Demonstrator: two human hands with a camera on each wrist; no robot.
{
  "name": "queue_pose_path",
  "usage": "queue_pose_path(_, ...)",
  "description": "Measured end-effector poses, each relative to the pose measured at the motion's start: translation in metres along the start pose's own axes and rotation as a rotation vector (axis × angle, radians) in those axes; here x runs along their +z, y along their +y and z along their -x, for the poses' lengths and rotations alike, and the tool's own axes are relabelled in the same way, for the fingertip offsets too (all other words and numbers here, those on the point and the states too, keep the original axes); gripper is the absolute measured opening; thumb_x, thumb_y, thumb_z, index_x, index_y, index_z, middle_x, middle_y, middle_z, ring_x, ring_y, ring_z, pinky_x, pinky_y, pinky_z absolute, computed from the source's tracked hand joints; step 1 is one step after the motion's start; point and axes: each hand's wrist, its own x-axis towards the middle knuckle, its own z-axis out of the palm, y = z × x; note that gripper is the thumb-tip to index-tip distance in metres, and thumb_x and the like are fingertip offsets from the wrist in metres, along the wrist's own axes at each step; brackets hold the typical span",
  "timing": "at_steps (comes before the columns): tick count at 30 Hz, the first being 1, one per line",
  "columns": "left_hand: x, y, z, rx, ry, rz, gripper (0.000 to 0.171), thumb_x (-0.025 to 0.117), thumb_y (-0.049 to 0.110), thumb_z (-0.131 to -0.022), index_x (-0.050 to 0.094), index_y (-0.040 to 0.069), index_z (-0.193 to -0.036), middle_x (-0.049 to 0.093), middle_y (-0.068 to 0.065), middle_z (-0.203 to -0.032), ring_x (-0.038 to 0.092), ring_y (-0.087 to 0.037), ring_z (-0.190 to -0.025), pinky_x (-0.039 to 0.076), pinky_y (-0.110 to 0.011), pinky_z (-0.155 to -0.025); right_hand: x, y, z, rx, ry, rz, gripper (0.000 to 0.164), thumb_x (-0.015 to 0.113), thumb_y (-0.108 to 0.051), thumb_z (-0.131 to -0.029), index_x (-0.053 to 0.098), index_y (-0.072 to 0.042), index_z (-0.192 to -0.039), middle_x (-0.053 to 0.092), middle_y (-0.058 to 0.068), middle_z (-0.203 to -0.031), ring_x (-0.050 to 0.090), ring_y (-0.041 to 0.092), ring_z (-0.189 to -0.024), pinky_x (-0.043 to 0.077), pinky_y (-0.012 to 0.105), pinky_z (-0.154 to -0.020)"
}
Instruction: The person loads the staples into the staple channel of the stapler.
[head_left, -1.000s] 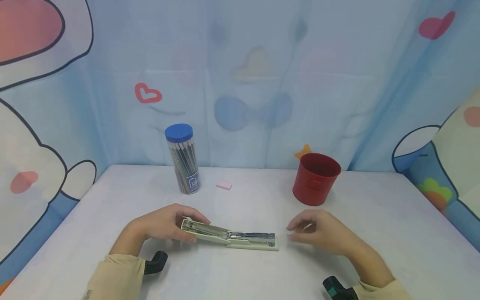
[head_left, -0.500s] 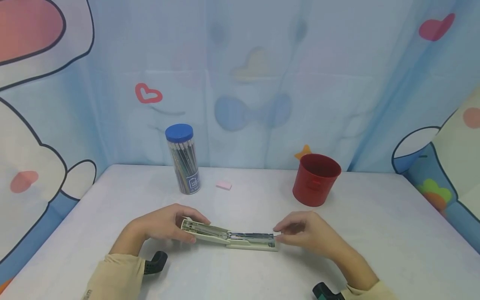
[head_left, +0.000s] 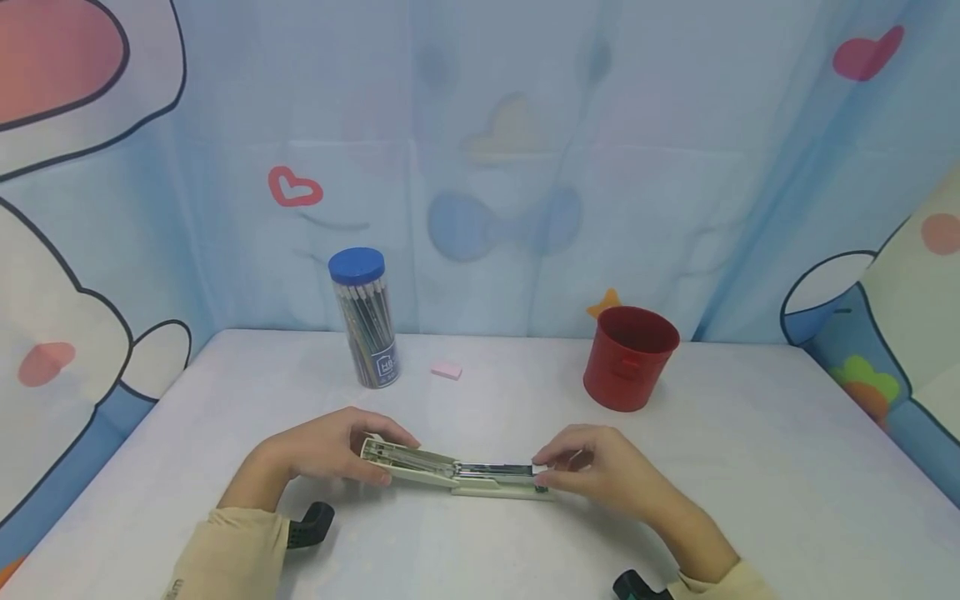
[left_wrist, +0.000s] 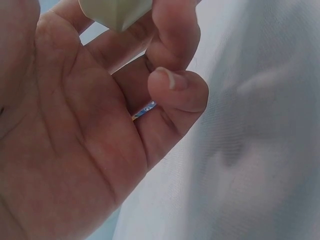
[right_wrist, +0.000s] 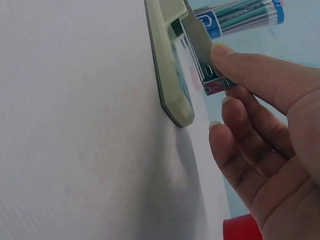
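Stapler [head_left: 456,478] on the table [head_left: 480,554] before a block [head_left: 446,370], pencil jar [head_left: 365,321] left, cup [head_left: 628,367] right

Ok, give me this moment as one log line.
stapler: open | left hand: grips cover | right hand: pinches small pale piece at magazine end | behind: pencil jar, pink block, red cup

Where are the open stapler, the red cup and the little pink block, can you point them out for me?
Stapler [head_left: 454,478]: head view, near the hinge joining its two halves.
Red cup [head_left: 632,380]: head view, on its outer wall.
Pink block [head_left: 446,369]: head view, on its upper face.
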Motion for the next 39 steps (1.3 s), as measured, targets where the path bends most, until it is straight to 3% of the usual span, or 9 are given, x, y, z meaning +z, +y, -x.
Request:
queue_pose_path(22, -0.0002, -0.0003, 0.0005, -0.012, 0.007, 0.014, 0.044, 0.079, 0.015, -0.087, 0.069, 0.015, -0.13, 0.06, -0.002, -0.134, 0.042, -0.013, -0.056, 0.044, -0.03, -0.059, -0.0027, -0.0035, -0.002, 0.073, -0.024, 0.042, 0.009, 0.078, -0.027, -0.089, 0.08, -0.022, -0.097, 0.069, -0.013, -0.091, 0.062, 0.009, -0.086, 0.055, 0.029, -0.077)
queue_pose_path(39, 0.0001, 0.0003, 0.0003, -0.002, 0.003, 0.008, 0.043, 0.078, 0.015, -0.086, 0.069, 0.014, -0.129, 0.061, -0.003, -0.133, 0.043, -0.012, -0.056, 0.046, -0.03, -0.06, -0.0058, -0.0034, -0.0007, 0.009, -0.066, 0.054, 0.017, 0.086, -0.024, -0.082, 0.081, -0.021, -0.097, 0.068, -0.013, -0.09, 0.062, 0.012, -0.083, 0.055, 0.03, -0.076)
